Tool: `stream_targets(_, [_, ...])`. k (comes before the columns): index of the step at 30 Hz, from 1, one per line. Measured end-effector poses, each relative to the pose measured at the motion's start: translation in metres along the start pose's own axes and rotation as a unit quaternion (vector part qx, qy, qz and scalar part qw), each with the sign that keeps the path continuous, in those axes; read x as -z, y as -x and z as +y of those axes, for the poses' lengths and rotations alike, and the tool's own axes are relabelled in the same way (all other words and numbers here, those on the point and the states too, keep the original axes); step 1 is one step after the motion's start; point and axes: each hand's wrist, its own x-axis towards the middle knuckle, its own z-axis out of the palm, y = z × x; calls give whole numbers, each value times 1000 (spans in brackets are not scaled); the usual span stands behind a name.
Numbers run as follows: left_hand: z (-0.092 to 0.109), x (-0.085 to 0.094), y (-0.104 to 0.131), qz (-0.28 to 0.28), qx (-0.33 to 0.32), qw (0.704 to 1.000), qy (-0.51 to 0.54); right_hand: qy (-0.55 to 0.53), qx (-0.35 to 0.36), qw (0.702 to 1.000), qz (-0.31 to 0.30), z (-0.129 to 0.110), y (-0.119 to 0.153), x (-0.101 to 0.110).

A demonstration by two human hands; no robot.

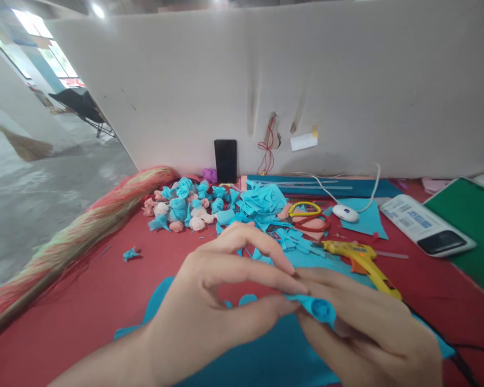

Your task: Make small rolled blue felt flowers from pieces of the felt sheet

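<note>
A rolled strip of blue crepe paper point(321, 309) is pinched between my two hands, its spiral end facing up toward me. My left hand point(221, 285) grips the strip's loose end between thumb and fingertips. Around the coiled part close the fingers of my right hand point(371, 322), which partly hide it. Beneath both hands lies a larger blue sheet point(262, 355). Beyond them sit a pile of cut blue paper pieces point(262, 201) and a heap of blue and pink paper roses point(181, 207).
A yellow glue gun point(363, 260) lies right of my hands. Scissors point(306, 215), a white mouse-shaped device point(345, 212) and a white labelled box point(427, 226) are behind it. A fringed bundle point(84, 226) lines the left edge. A pale board point(185, 80) stands at the back.
</note>
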Motion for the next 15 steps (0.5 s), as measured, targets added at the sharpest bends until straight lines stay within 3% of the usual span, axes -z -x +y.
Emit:
stream_targets(9, [-9, -5, -3, 8, 101, 975, 197, -45, -136, 988, -50, -10, -11, -3])
stream_targets(15, [-8, -4, -2, -3, 166, 948, 271, -137, -234, 958, -99, -10, -8, 3])
